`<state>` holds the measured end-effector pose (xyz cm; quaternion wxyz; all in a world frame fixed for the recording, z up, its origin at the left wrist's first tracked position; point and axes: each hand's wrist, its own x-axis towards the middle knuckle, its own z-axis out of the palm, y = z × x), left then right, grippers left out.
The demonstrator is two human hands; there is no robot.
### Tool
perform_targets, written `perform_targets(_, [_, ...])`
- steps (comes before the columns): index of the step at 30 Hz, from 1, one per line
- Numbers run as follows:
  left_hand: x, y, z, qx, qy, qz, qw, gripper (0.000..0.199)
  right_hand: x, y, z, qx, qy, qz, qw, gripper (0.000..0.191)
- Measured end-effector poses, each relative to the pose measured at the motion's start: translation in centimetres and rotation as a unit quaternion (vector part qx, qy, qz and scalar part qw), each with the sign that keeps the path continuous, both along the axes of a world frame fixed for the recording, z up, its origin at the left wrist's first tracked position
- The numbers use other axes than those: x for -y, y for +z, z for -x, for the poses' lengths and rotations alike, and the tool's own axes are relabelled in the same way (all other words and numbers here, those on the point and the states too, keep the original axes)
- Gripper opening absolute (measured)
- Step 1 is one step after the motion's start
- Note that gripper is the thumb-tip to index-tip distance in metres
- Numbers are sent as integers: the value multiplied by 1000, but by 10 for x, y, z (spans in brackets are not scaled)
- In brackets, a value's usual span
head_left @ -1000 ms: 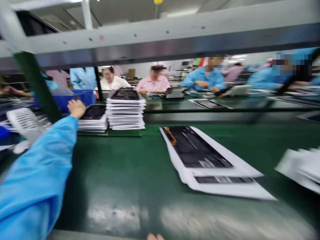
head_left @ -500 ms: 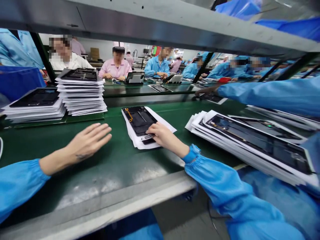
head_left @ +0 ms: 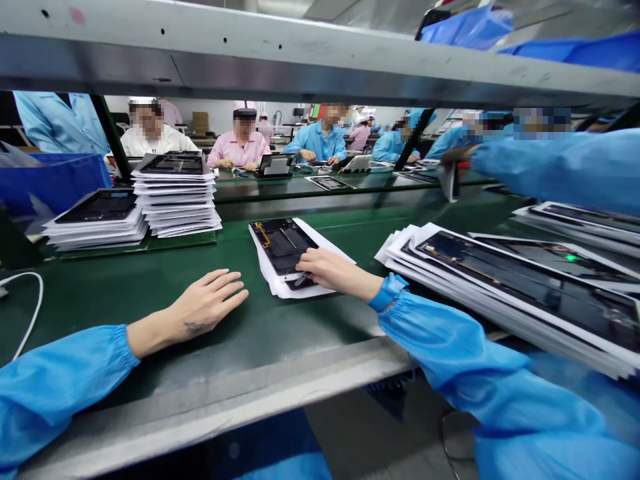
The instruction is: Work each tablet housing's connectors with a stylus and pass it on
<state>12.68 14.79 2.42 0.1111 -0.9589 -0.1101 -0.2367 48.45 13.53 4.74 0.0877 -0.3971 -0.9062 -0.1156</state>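
A black tablet housing (head_left: 283, 248) with an orange flex cable at its far left corner lies on white sheets (head_left: 330, 250) in front of me. My right hand (head_left: 327, 270) is over its near end, fingers closed in a pinch; a small greyish piece shows by the fingertips, too hidden to name. Beneath that hand a second dark panel edge sticks out. My left hand (head_left: 207, 303) is left of the housing, over the green bench (head_left: 220, 353), palm down with fingers stretched out, and holds nothing.
Stacks of tablet housings between white sheets stand at the far left (head_left: 175, 200) and at the right (head_left: 505, 293). A white cable (head_left: 35, 313) lies at left. A metal shelf (head_left: 300, 73) spans overhead. A co-worker's blue sleeve (head_left: 555, 163) reaches in at right; others sit opposite.
My left hand has moved right, nearer the housing. My right hand stays at its near end. The co-worker at right has lifted a sheeted panel, now tilted upright. My view has shifted slightly.
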Motion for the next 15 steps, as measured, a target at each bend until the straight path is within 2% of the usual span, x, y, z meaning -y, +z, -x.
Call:
perform_targets(3, [-6,-3,-6,49,16,198,979,30,-1,-3,2,-14,-6,-24,1000,19])
perform_targets(6, [-23,2,-25,101,56,299,947,29,-3,4,2,-56,-23,-62,996,22])
perform_targets(11, [-58,22,-92,170,81,494,849,68,-7,19,19,-120,-23,-115,986,20])
perform_targets(13, [-62,28,-114,198,88,546,809,60,-3,18,35,-128,-3,-121,984,15])
perform_targets(15, [-57,31,-120,231,103,580,774,47,10,14,54,-138,15,-123,983,16])
